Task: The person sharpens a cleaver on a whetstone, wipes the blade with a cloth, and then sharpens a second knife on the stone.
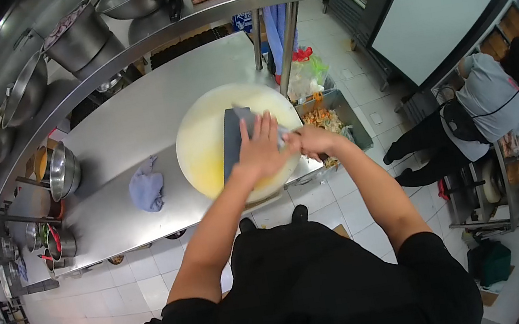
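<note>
A dark grey whetstone (232, 132) lies on a round, pale yellowish chopping block (198, 141) on the steel counter. Across the stone rests the grey blade of a cleaver (242, 112), partly hidden beneath my left hand (261, 150). That hand is flat on the blade, its fingers stretched out toward the far side. My right hand (316, 142) is closed around the cleaver's handle, over the block's right edge; the handle itself is hidden by the fingers.
A crumpled blue cloth (147, 188) lies left of the block on the counter (114, 144). Food scraps fill a grey bin (353, 121) at right. Overhead, a steel shelf (209, 12) holds bowls and meat blocks. Another person (486, 95) stands at far right; a dark sleeve shows lower left.
</note>
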{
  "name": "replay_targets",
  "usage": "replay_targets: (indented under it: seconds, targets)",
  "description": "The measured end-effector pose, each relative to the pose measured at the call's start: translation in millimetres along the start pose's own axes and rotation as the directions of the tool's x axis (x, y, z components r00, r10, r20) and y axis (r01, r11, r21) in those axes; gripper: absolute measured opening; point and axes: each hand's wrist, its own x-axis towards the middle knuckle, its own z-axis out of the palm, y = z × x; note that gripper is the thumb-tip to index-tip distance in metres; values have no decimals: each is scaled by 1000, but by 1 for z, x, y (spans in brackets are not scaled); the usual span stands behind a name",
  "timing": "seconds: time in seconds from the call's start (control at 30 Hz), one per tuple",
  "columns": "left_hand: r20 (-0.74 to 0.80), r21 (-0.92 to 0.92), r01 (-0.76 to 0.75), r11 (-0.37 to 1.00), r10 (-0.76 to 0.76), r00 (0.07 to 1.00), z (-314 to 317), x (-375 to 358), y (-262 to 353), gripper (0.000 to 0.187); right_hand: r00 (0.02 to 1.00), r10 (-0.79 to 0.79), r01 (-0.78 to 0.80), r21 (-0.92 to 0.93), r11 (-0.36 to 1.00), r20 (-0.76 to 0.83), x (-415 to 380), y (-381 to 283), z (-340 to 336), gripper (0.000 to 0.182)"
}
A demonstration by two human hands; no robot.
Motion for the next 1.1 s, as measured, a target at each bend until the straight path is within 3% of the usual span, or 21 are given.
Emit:
replay_targets:
  seconds: [0.03, 0.1, 0.17, 0.23, 0.33, 0.4, 0.47, 0.57, 0.6, 0.7, 0.77, 0.87, 0.97, 1.03, 1.1]
  targets:
    - [5, 3, 1, 1000, -1, 1000, -2, 4, -2, 106, 998, -15, 21, 111, 994, -57, 7, -3, 6, 60]
    - [64, -4, 22, 1000, -22, 998, -6, 9, -4, 110, 997, -70, 69, 87, 994, 12, 6, 7, 14, 61]
    - [100, 60, -39, 997, 33, 994, 4, -43, 16, 108, 994, -11, 24, -114, 993, 113, -35, 13, 19, 63]
    - [162, 102, -114, 988, 97, 982, 7, -101, 43, 110, 956, 40, 12, -172, 985, 292, -79, 20, 21, 67]
    - [46, 54, -116, 992, 114, 992, 29, -97, 43, 109, 953, 123, -68, -201, 977, 275, -73, 16, 6, 63]
    - [-19, 76, -61, 995, 63, 998, 20, -39, 21, 106, 992, 43, -29, -116, 993, 117, -38, 10, -4, 62]
    - [13, -26, -14, 1000, 15, 1000, 0, 10, 2, 103, 999, -9, 1, 172, 985, 44, -8, -4, 2, 51]
    - [72, 21, -15, 1000, 13, 997, -6, -4, 6, 101, 1000, -3, 0, 111, 994, 29, -18, -4, 16, 49]
    - [21, 57, -60, 997, 59, 998, 12, -29, 9, 102, 995, 32, -34, 19, 999, 94, -35, 5, 18, 52]
    - [171, -6, -151, 988, 150, 974, 12, -111, 51, 113, 915, 139, -64, -203, 977, 380, -82, 23, 12, 64]
    - [121, 6, -154, 988, 152, 981, 20, -104, 50, 112, 948, 132, -53, -264, 963, 288, -81, 15, 3, 66]
    - [-74, 25, -89, 996, 90, 993, 20, -23, 14, 105, 997, -36, 49, -209, 977, 69, -22, 7, -8, 64]
    - [26, -37, -12, 999, 13, 1000, -8, 14, -4, 100, 992, -68, 75, 66, 995, -106, 11, -1, 12, 56]
    - [35, -76, -38, 996, 41, 999, -2, -5, -5, 102, 999, -40, 40, -55, 998, -13, -6, -2, 21, 55]
    - [29, -30, -99, 995, 99, 995, 18, -69, 11, 107, 986, 23, 7, -182, 983, 164, -50, 2, 29, 63]
